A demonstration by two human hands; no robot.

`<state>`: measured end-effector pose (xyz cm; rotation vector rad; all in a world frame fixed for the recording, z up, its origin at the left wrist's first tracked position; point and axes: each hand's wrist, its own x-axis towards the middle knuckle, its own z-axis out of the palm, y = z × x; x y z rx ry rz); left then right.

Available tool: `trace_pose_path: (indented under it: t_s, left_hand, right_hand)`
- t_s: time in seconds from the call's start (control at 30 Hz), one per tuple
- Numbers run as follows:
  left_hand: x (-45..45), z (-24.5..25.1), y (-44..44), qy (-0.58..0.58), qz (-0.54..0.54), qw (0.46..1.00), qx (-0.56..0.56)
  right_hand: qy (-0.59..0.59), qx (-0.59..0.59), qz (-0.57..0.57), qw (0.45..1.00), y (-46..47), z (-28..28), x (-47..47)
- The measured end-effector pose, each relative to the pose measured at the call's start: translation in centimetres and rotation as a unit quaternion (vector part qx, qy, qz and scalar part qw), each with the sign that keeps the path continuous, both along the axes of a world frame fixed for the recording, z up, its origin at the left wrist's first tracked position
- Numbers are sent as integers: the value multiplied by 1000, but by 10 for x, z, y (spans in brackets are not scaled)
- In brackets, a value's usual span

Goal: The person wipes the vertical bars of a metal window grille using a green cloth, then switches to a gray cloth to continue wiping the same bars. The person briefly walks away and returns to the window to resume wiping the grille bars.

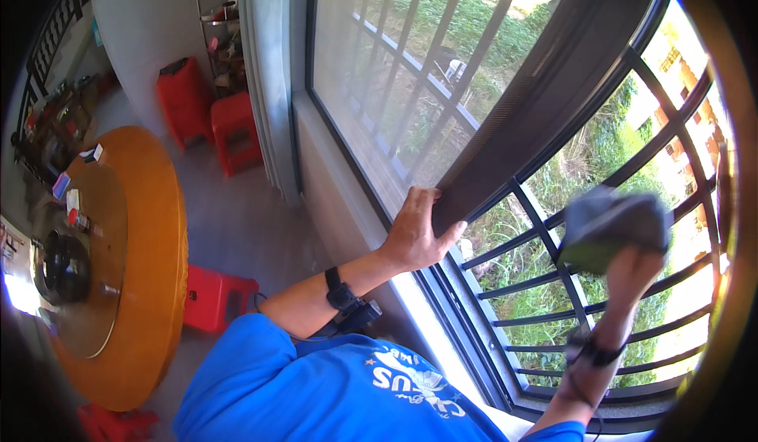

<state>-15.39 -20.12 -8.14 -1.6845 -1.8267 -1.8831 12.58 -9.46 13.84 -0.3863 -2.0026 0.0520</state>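
Observation:
My left hand [417,232] grips the lower end of the dark frame [503,110] of a sliding window sash, its thumb on one side and fingers on the other. To the right, my right hand [636,264] is raised at the window opening and holds a grey cloth [616,226], blurred as if in motion. Behind the cloth are the dark metal window bars [568,288]; whether it touches them I cannot tell. Both wrists wear black straps with small devices.
A round wooden table [160,252] with a dark pot [62,267] and small items stands at left. Red plastic stools [216,300] are beside it and near the curtain [266,87]. The window track [468,323] runs below the sash; plants grow outside the bars.

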Motion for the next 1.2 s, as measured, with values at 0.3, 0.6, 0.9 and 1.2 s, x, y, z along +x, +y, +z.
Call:
trace_pose_path:
  t_s: [0.3,0.6,0.9,1.2]
  left_hand:
    - [20,7,-18,-5,-80,997,-24]
    - [29,15,-44,48,-251,964,68]
    - [-83,32,-5,158,32,983,83]
    - [-83,9,25,32,-14,998,-53]
  right_hand:
    - [-274,-379,-6,884,-126,-186,2]
    - [-349,-298,-70,886,-137,-270,-25]
    - [-263,-299,-178,900,-133,-280,-14]
    - [-256,-281,-305,873,-149,-311,20]
